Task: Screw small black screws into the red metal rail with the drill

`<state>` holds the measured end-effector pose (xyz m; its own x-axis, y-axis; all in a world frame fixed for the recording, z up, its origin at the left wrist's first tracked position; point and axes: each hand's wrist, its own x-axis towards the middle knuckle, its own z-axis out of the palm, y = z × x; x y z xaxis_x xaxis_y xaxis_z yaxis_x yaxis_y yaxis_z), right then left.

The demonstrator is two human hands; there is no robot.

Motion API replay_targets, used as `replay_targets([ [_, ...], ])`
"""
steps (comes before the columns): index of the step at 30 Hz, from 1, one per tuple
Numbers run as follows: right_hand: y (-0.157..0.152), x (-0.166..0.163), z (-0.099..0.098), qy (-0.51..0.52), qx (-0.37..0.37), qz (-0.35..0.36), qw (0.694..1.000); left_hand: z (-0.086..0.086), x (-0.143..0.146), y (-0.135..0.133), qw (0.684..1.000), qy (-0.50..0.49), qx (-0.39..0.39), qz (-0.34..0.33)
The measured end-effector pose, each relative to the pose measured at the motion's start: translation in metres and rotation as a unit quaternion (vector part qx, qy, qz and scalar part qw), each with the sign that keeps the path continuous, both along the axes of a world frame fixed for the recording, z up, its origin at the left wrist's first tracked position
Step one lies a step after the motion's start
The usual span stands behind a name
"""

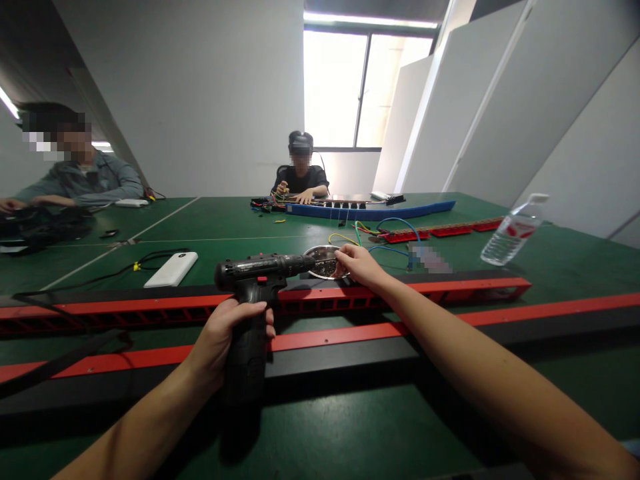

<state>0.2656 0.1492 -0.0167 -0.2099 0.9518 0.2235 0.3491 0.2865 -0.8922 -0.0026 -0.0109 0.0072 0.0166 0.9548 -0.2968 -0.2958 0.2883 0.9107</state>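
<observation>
My left hand (227,337) is wrapped around the grip of a black cordless drill (253,270), whose chuck and bit point to the right. At the bit's tip, over a round metal bowl (311,253), is my right hand (356,263), its fingers pinched together. Whatever sits between those fingertips is too small to make out. Many small dark pieces, which look like screws (325,268), lie in the bowl. Below the drill, two long red-and-black metal bars (360,330) run across the table, the far one with a row of square openings.
On the green table (320,433) stand a white power bank (173,269) with a cable and a water bottle (515,230). Farther back lie a red strip (450,230) with wires and a blue bar (390,212). Two people (300,180) sit across and at left.
</observation>
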Motion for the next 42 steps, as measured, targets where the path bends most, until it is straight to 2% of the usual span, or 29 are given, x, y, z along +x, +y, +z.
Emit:
replay_targets([
  [18,0.0041,0.0008,-0.0040,0.020,0.001,0.013,1.000,0.0077,0.0033,-0.0034,1.000,0.004,-0.005,-0.006],
  [27,0.0003,-0.0001,-0.0004,0.012,-0.001,0.009,1.000,0.0016,0.0003,-0.0020,1.000,-0.002,0.000,-0.008],
  [42,-0.0006,0.0000,0.0006,0.002,0.000,0.006,1.000,0.0016,0.0001,-0.0021,1.000,-0.001,0.009,-0.006],
])
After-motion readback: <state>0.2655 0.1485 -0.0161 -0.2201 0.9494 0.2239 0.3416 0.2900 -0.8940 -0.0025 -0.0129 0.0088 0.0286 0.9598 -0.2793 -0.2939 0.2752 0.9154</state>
